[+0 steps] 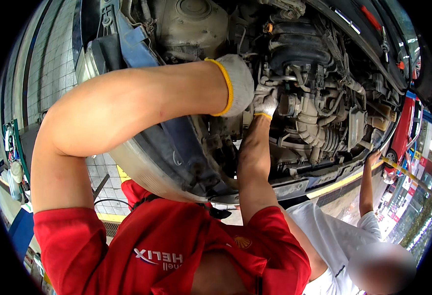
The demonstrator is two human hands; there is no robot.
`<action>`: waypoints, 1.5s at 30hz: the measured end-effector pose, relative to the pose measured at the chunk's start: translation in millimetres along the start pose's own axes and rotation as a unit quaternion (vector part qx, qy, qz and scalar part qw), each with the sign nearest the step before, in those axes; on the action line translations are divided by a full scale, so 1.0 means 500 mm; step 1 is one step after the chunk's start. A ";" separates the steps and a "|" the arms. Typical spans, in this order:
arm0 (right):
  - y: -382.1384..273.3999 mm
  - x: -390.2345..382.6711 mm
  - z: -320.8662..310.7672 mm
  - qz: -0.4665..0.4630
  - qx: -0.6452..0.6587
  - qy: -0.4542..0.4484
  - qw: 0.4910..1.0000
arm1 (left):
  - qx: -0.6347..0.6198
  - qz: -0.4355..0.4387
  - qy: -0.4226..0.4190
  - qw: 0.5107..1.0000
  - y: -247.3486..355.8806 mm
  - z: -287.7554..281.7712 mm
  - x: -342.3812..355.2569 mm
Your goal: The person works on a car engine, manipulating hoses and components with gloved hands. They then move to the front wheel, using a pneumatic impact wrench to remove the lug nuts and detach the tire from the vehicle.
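My left hand [236, 84], in a grey knit glove with a yellow cuff, reaches down into the engine bay; its fingers are hidden. Just right of it, my right hand [266, 104], in a similar pale glove, is closed among metal fittings and pipes, on something I cannot make out. Beside the hands are a clamped hose fitting [288, 104], a ribbed intake hose [329, 140] and a black intake manifold [297, 44].
The car's front panel [186, 157] runs below my hands. A co-worker in white [319, 236] stands at lower right, a hand [373, 157] at the bay's edge. Tools [370, 19] lie along the top-right edge. A red car [402, 132] and yellow bar [407, 174] are at right.
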State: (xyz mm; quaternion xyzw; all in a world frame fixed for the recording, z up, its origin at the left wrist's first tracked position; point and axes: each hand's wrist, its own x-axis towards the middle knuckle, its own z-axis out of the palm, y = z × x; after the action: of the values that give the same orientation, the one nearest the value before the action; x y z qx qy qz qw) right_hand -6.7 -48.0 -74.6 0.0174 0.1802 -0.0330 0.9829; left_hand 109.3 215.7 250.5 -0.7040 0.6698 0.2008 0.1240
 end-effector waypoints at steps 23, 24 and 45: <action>-0.038 0.010 -0.006 -0.091 -0.054 0.169 0.980 | -0.046 0.011 0.082 0.995 -0.007 0.002 -0.012; -0.039 0.011 -0.008 -0.088 -0.056 0.167 0.980 | -0.045 0.015 0.088 0.995 -0.011 -0.001 -0.016; -0.059 0.007 -0.031 -0.040 -0.031 0.140 0.989 | 0.060 -0.011 0.080 0.995 0.012 -0.045 -0.054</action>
State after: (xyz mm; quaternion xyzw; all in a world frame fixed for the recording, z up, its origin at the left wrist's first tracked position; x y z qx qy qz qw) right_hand -11.1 -76.9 -90.7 -0.0155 0.3175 -0.0640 0.9460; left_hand 105.4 229.5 283.0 -0.7165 0.6805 0.1021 0.1145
